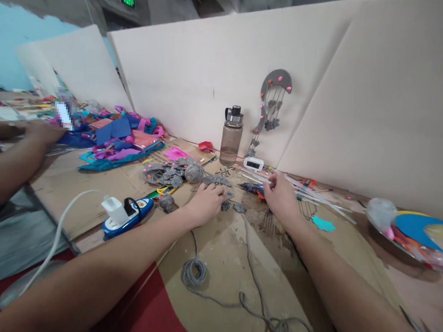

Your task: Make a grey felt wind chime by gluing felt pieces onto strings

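Note:
My left hand (206,202) rests palm down on the cardboard, fingers spread and slightly bent beside small grey felt pieces (239,207). A dark blue and orange glue gun (253,188) lies with its nozzle leftward. At its rear end, my right hand (279,195) has its fingers curled around it; the handle is hidden. Behind my left hand are a ball of grey yarn (194,172) and a grey felt ornament with coloured dots (161,174). Grey cord (194,272) runs in loops along the cardboard towards me.
A water bottle (231,139) and a small white clock (253,163) stand by the board. Clear glue sticks (323,198) lie to the right. A blue-white power strip (127,218), a heap of coloured felt (122,136) and another person's arm (25,151) are left. A bowl (395,244) sits right.

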